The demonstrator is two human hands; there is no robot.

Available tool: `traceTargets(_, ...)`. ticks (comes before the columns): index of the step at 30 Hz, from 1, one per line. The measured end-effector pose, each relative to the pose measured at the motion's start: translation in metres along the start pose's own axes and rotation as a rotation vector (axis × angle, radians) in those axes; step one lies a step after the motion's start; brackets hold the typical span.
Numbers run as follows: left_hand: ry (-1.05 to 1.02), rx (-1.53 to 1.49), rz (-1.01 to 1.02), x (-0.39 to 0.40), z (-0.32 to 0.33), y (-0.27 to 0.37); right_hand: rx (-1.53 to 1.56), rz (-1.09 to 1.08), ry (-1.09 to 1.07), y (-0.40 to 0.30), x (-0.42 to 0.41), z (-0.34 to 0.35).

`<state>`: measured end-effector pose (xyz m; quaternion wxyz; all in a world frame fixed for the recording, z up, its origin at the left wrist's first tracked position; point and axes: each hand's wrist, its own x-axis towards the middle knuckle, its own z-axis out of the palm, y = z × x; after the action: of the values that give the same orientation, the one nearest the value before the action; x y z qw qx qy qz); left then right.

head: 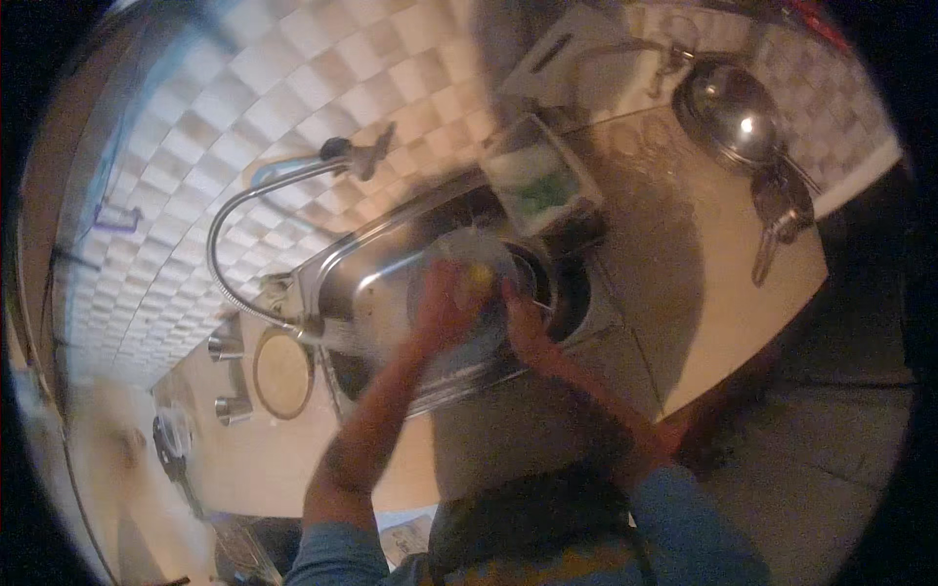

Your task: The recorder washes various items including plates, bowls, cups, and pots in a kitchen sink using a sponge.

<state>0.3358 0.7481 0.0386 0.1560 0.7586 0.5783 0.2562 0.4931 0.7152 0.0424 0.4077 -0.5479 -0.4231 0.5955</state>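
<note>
My left hand (pixel 443 304) is over the steel sink (pixel 381 293), its fingers around a small yellow thing (pixel 480 278), possibly a sponge. My right hand (pixel 527 322) grips the right side of a pale round dish (pixel 473 242), thumb towards the yellow thing. Motion blur hides the finger detail and whether the dish is a plate or a bowl. Just right of the dish, a dark round vessel (pixel 531 267) sits in the sink. The flexible metal faucet (pixel 220 242) arches down at the left, its spout end over the sink's left part.
A plastic container (pixel 546 176) with something green inside stands at the sink's back right corner. Farther right on the counter (pixel 725 293) are a shiny metal pan or lid (pixel 733 117) and metal utensils (pixel 777 234). Left are a round board (pixel 283 373) and steel cups (pixel 233 410).
</note>
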Motion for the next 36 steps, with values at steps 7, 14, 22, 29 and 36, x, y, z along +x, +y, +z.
traceTargets(7,0.284,0.071,-0.259,0.006,0.003,-0.018,-0.459,-0.029,-0.166,-0.008,0.015,0.020)
traceTargets(14,0.494,-0.212,0.035,-0.050,0.027,-0.050,-0.351,-0.280,-0.127,-0.008,0.026,0.022)
traceTargets(22,0.489,-0.289,0.047,-0.051,0.053,0.003,-0.288,-0.506,-0.102,-0.017,0.019,0.034)
traceTargets(29,0.498,0.038,-0.231,-0.018,-0.009,-0.043,-0.398,-0.222,-0.067,-0.014,0.017,0.027)
traceTargets(36,0.107,-0.255,0.025,-0.056,0.001,0.020,0.015,-0.095,-0.031,-0.021,0.000,0.036)
